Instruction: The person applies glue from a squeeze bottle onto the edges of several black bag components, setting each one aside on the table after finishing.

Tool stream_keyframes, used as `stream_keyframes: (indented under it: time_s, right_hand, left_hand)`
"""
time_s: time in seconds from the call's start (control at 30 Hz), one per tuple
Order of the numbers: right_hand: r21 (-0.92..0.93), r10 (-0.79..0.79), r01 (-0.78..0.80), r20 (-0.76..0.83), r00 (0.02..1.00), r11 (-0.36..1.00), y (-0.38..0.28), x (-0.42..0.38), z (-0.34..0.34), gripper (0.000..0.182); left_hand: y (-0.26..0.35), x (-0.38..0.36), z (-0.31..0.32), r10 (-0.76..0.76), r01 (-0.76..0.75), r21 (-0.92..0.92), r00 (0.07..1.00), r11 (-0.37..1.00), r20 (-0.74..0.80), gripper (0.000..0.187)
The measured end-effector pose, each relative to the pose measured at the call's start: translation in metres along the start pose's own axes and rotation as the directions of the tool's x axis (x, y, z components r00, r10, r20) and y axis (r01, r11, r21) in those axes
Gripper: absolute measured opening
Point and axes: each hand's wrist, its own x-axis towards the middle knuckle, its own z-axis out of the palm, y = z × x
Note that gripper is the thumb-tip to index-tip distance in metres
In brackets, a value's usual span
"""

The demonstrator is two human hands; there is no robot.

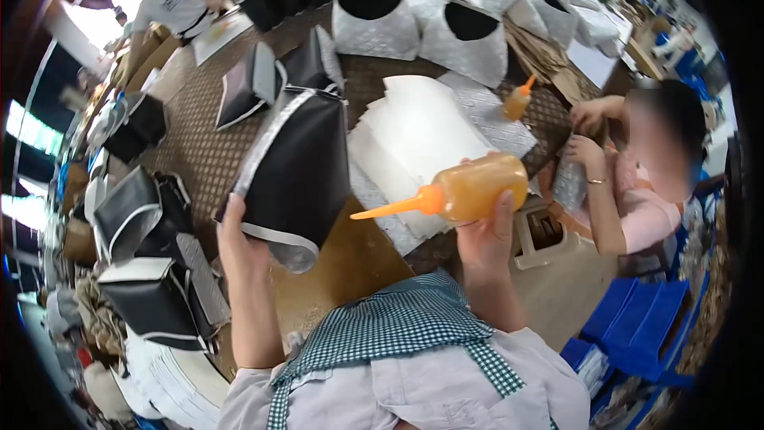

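My left hand (245,251) grips the lower left edge of a black bag panel (298,163) with white trim, its thumb on the near side. The panel stands tilted above the brown table, and a clear rounded piece (294,256) shows at its bottom edge. In my right hand (487,239) is a squeeze bottle (481,187) of amber liquid, lying almost level. Its long orange nozzle (390,205) points left toward the panel without touching it. Behind the bottle lies a fanned stack of white sheets (422,123).
Silvery quilted bags (374,28) stand at the back, near a second amber bottle (517,101). Black bags (147,295) are piled at the left. A co-worker (637,175) sits at the right, handling a silvery piece. Another person (171,4) stands at the far left.
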Motion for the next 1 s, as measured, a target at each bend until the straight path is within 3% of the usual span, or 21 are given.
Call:
stream_keyframes:
  time_s: [0.03,0.07,0.1,0.17,0.2,0.23,0.33,0.47,0.63,1.0]
  right_hand:
    - [-0.017,-0.003,0.003,0.023,1.0,1.0,0.003,0.003,-0.002,0.056]
    - [-0.026,-0.016,0.018,0.049,0.999,0.999,0.007,0.006,-0.004,0.056]
    - [-0.046,-0.007,0.01,0.057,0.998,0.999,0.013,0.009,-0.005,0.056]
    - [-0.102,-0.005,0.012,0.071,0.997,0.995,0.019,0.015,-0.005,0.056]
    - [-0.152,-0.031,0.041,0.065,0.997,0.988,0.022,0.017,0.004,0.054]
    - [-0.181,-0.04,0.055,0.082,0.996,0.982,0.027,0.021,0.005,0.054]
    - [-0.231,-0.089,0.108,0.092,0.992,0.967,0.041,0.033,0.008,0.056]
    - [-0.33,-0.124,0.142,0.076,0.989,0.933,0.054,0.045,0.011,0.068]
    - [-0.356,-0.143,0.164,0.087,0.986,0.92,0.064,0.057,0.017,0.075]
    - [-0.392,-0.09,0.116,0.084,0.992,0.913,0.067,0.065,0.022,0.067]
  left_hand:
    - [-0.003,-0.024,-0.006,-0.081,0.078,-0.128,0.997,0.989,-0.019,0.036]
    - [-0.004,-0.05,-0.007,-0.052,0.068,-0.178,0.994,0.982,0.095,0.042]
    - [-0.007,-0.067,-0.008,-0.122,0.124,-0.245,0.992,0.962,0.024,0.049]
    - [-0.017,-0.086,-0.025,-0.282,0.287,-0.349,0.957,0.892,0.065,0.057]
    - [-0.015,-0.098,-0.017,-0.338,0.287,-0.344,0.936,0.894,-0.098,0.059]
    - [-0.018,-0.104,-0.021,-0.359,0.302,-0.371,0.928,0.878,-0.094,0.055]
    - [-0.019,-0.114,-0.028,-0.391,0.37,-0.418,0.92,0.83,0.04,0.055]
    - [-0.025,-0.114,-0.034,-0.334,0.301,-0.383,0.942,0.874,-0.021,0.058]
    - [-0.027,-0.115,-0.036,-0.339,0.328,-0.433,0.939,0.84,0.053,0.054]
    - [-0.028,-0.115,-0.042,-0.382,0.35,-0.43,0.924,0.833,0.012,0.055]
